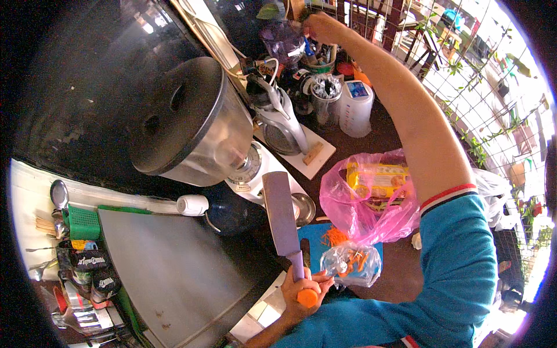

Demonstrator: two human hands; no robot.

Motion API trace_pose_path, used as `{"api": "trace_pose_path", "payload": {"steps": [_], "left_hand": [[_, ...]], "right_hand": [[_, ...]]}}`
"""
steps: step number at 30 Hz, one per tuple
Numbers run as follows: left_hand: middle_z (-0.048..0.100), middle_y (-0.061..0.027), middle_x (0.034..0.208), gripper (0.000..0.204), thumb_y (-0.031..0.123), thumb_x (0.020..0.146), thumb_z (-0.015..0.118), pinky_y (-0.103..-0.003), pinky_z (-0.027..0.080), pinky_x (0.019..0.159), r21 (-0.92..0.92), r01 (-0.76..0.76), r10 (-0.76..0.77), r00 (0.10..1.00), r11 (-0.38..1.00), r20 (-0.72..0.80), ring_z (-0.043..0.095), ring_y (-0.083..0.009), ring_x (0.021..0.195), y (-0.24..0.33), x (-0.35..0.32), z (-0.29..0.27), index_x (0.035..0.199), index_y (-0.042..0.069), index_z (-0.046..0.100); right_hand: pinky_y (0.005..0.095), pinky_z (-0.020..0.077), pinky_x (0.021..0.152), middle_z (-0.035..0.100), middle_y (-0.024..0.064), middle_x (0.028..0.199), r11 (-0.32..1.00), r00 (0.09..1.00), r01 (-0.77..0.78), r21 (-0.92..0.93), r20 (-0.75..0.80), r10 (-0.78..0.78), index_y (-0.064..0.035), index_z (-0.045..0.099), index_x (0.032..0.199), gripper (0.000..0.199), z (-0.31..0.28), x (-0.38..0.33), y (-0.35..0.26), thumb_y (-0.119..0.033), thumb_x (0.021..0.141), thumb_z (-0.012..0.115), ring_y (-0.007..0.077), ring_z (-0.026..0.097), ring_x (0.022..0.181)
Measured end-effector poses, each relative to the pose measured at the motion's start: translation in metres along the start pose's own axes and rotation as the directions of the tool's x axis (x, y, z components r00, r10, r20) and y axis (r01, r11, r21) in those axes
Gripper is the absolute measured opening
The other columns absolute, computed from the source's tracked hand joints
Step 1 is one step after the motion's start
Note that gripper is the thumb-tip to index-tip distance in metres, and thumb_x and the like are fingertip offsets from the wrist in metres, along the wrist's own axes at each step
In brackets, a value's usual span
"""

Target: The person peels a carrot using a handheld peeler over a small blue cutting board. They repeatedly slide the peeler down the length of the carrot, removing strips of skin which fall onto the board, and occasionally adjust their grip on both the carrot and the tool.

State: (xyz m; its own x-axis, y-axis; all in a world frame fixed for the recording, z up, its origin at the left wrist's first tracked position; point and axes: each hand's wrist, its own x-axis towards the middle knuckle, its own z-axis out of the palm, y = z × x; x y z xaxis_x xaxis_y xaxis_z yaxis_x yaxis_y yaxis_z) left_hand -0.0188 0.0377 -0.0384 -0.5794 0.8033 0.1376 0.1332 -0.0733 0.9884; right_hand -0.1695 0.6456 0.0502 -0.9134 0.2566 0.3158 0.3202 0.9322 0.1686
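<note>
My left hand (301, 294) is wrapped round the handle of a broad cleaver (279, 211), its blade pointing up and away. A round orange end (307, 298) sticks out below the fingers; whether it is carrot or handle I cannot tell. Just right of this hand, a clear plastic bag (351, 264) with orange shreds in it lies on a blue cutting board (311, 235). Loose shredded carrot (335, 236) sits on the board behind the bag. My right hand (324, 29) is stretched to the far back, fingers bent, beside a container of utensils (321, 58); what they hold is hidden.
A pink plastic bag (336, 191) with a yellow package (377, 178) lies under my right arm. Behind stand a white jug (355, 110), a clear cup (326, 95) and a large steel pot (191, 127). A grey panel (174, 267) fills the left; wire mesh (464, 110) borders the right.
</note>
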Motion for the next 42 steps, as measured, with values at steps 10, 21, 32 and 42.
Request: {"api": "trace_pose_path", "payload": {"steps": [10, 21, 32, 42], "left_hand": [[0.049, -0.0056, 0.085, 0.030, -0.005, 0.071, 0.080, -0.035, 0.060, 0.076, 0.030, 0.022, -0.021, 0.999, 0.999, -0.026, 0.071, -0.0220, 0.078, -0.005, 0.000, -0.001, 0.072, 0.009, 0.054], [0.049, -0.0069, 0.085, 0.031, -0.005, 0.069, 0.081, -0.035, 0.060, 0.073, 0.091, 0.048, -0.044, 0.998, 0.995, -0.048, 0.070, -0.0206, 0.077, -0.009, -0.003, -0.002, 0.073, 0.009, 0.053], [0.048, -0.0063, 0.087, 0.033, -0.006, 0.070, 0.080, -0.035, 0.059, 0.076, 0.017, -0.050, 0.050, 0.999, 0.999, -0.011, 0.071, -0.0202, 0.077, 0.001, -0.018, -0.015, 0.071, 0.009, 0.050], [0.045, -0.0083, 0.090, 0.032, -0.010, 0.071, 0.077, -0.032, 0.060, 0.072, 0.014, -0.086, 0.087, 0.991, 0.996, -0.098, 0.067, -0.0202, 0.079, 0.010, -0.031, -0.025, 0.076, 0.007, 0.050]], "right_hand": [[0.0441, 0.0516, 0.091, 0.063, 0.0114, 0.120, 0.913, 0.879, -0.407, -0.033, 0.259, 0.401, -0.0224, 0.057, 0.129, 0.046, 0.037, -0.005, -0.006, -0.009, 0.085, 0.056, 0.0315, 0.059, 0.113], [0.0435, 0.0571, 0.076, 0.067, 0.0142, 0.098, 0.970, 0.969, -0.222, -0.104, -0.134, 0.208, -0.0074, 0.064, 0.100, 0.019, 0.049, -0.003, 0.015, -0.008, 0.081, 0.060, 0.0354, 0.066, 0.093], [0.0453, 0.0515, 0.073, 0.064, 0.0175, 0.083, 0.961, 0.874, -0.191, 0.199, -0.412, 0.259, 0.0002, 0.059, 0.098, 0.014, -0.114, -0.104, 0.029, -0.007, 0.089, 0.050, 0.0371, 0.065, 0.081], [0.0253, 0.0448, 0.051, 0.057, 0.0005, 0.076, -0.246, 0.389, -0.104, 0.964, 0.268, 0.882, -0.0097, 0.058, 0.095, 0.017, -0.161, -0.392, -0.198, -0.026, 0.098, 0.054, 0.0113, 0.053, 0.062]]}}
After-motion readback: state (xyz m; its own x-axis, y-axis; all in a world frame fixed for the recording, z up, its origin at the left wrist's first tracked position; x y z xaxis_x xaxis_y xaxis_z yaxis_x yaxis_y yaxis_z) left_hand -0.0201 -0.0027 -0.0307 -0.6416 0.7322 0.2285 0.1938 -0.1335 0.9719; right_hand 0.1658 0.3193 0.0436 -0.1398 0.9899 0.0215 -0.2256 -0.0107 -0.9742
